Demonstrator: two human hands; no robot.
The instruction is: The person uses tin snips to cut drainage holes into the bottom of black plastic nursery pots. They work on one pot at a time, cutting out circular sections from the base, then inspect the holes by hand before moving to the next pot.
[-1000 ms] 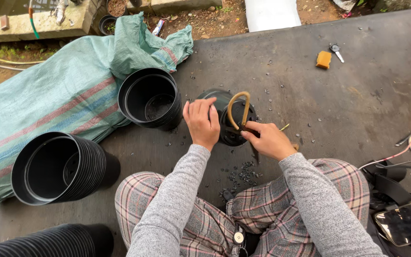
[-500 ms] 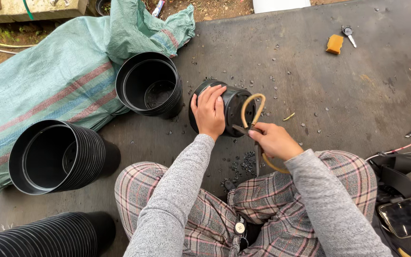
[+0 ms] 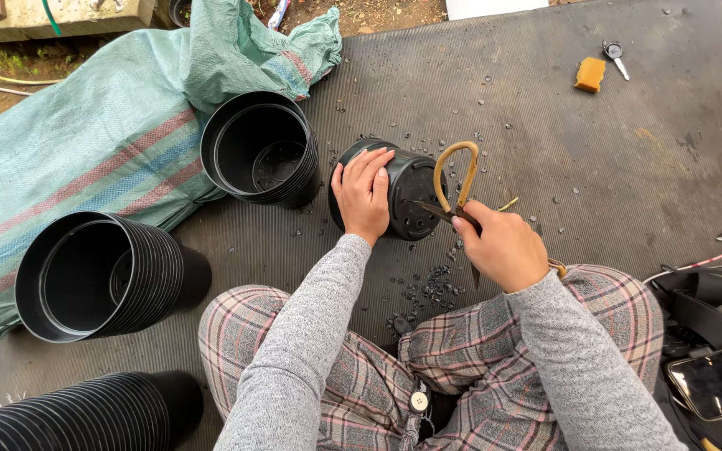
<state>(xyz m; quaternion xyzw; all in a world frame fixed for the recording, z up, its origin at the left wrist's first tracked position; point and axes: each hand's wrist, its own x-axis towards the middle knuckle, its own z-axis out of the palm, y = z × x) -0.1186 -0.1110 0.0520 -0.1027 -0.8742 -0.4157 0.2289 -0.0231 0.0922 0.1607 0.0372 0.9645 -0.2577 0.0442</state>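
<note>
1. Shifted since half a second ago: scissors [image 3: 455,185] swung from lying over the pot's bottom to standing with the looped handle up and the blade tip against the pot's base; left hand spread wider over the pot's side

2. Left hand [image 3: 364,194] laid flat, fingers open and spread, palm pressing on the side of the black plastic pot [image 3: 411,199], steadying rather than clasping it

3. Pot lying on its side at the middle of the frame, bottom facing right, resting on the dark ribbed mat [image 3: 545,134]

4. Right hand [image 3: 503,249] closed around the lower part of the scissors, just right of the pot; fingers curled tight, tan loop handle rising above the fist

5. Small black plastic chips [image 3: 436,288] scattered on the mat below the pot, thickest between the knees

6. Grey sleeves and plaid trousers [image 3: 478,367] filling the lower middle of the frame

7. Stack of nested black pots [image 3: 262,150] lying open-mouthed just left of the held pot; a second stack [image 3: 102,276] at left; a third [image 3: 77,413] at the lower left corner

8. Green woven sack [image 3: 110,125] spread across the upper left

9. Orange block [image 3: 590,73] and a key [image 3: 615,55] at upper right, well apart from the hands; phone [image 3: 720,380] and cables at the lower right edge
</note>
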